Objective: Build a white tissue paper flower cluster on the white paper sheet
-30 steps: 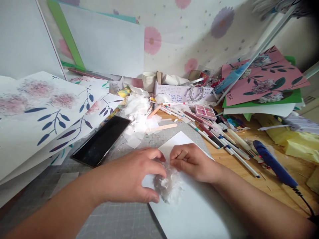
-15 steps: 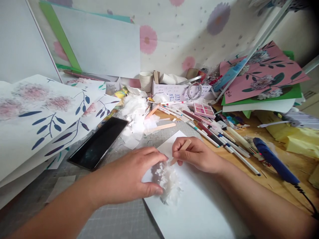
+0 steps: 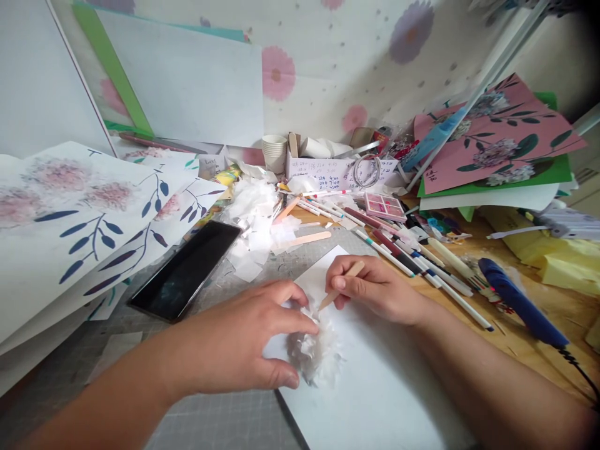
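Observation:
A ruffled white paper flower (image 3: 321,356) rests on a white sheet (image 3: 375,400) in front of me. My left hand (image 3: 255,337) curves around the flower's left side, thumb and fingers spread apart, with a fingertip touching its upper petals. Between the thumb and fingers of my right hand (image 3: 370,289) is a thin wooden stick (image 3: 354,270), its lower tip against the flower's upper edge. The underside of the flower is hidden.
A black phone (image 3: 187,272) lies left of the sheet, near flower pictures (image 3: 75,212). Crumpled white tissue (image 3: 255,206), markers (image 3: 389,253) and a pink palette (image 3: 384,206) lie behind. A blue corded tool (image 3: 520,303) is at the right.
My left index finger has moved right and down onto the petals, while the thumb has shifted slightly down-left. The stick in my right hand leans more.

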A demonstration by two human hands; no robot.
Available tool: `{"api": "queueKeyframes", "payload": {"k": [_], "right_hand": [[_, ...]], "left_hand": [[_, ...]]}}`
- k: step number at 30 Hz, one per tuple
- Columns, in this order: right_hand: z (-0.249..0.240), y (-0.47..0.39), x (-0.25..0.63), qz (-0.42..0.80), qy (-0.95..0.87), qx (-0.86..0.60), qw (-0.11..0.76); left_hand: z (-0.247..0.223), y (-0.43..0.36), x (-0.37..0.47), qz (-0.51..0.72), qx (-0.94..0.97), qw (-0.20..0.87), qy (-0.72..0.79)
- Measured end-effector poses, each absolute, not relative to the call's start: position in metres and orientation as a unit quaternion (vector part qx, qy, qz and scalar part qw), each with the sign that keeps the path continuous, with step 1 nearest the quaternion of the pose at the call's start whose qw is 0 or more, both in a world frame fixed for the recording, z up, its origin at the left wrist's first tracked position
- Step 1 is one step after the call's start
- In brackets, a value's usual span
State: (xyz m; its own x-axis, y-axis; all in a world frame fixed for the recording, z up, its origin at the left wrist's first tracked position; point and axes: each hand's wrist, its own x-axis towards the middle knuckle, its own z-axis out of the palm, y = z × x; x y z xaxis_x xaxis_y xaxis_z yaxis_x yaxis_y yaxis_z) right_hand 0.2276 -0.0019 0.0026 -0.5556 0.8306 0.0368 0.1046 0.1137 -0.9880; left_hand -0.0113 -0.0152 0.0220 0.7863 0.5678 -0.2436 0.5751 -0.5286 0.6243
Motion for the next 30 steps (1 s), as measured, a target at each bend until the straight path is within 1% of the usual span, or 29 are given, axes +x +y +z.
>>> {"api": "queueKeyframes", "payload": {"k": [4,7,9,11,13,14,15,16,19,20,25,30], "right_hand": [[0.0,0.0,0.226,0.531,-0.725,-0.341,0.276],[-0.003,0.001,0.227,0.504,-0.744,-0.349,0.264],[-0.004,0.002,0.229,0.515,-0.724,-0.358,0.285],[-0.005,0.006,0.232,0.51,-0.709,-0.351,0.338],[-0.002,0.013,0.233,0.465,-0.721,-0.339,0.385],[0.001,0.018,0.232,0.433,-0.738,-0.341,0.388],[0.004,0.024,0.231,0.399,-0.759,-0.354,0.373],[0.008,0.031,0.228,0.359,-0.783,-0.378,0.339],[0.017,0.054,0.212,0.214,-0.842,-0.452,0.203],[0.018,0.061,0.205,0.183,-0.849,-0.46,0.182],[0.008,0.086,0.176,0.128,-0.876,-0.45,0.116],[-0.003,0.09,0.162,0.101,-0.894,-0.424,0.098]], "left_hand": [[0.022,-0.015,-0.013,-0.008,0.875,0.358,0.325],[0.022,-0.016,-0.012,-0.005,0.877,0.354,0.323],[0.023,-0.016,-0.012,-0.006,0.877,0.355,0.325],[0.024,-0.017,-0.011,-0.005,0.874,0.358,0.329],[0.025,-0.018,-0.011,0.003,0.872,0.362,0.329],[0.025,-0.018,-0.011,0.008,0.872,0.364,0.328],[0.024,-0.018,-0.011,0.014,0.872,0.364,0.327],[0.024,-0.018,-0.012,0.018,0.873,0.364,0.325],[0.022,-0.018,-0.013,0.027,0.875,0.362,0.321],[0.022,-0.018,-0.013,0.03,0.876,0.361,0.319],[0.016,-0.017,-0.015,0.05,0.88,0.358,0.307],[0.013,-0.016,-0.015,0.059,0.888,0.348,0.296]]}}
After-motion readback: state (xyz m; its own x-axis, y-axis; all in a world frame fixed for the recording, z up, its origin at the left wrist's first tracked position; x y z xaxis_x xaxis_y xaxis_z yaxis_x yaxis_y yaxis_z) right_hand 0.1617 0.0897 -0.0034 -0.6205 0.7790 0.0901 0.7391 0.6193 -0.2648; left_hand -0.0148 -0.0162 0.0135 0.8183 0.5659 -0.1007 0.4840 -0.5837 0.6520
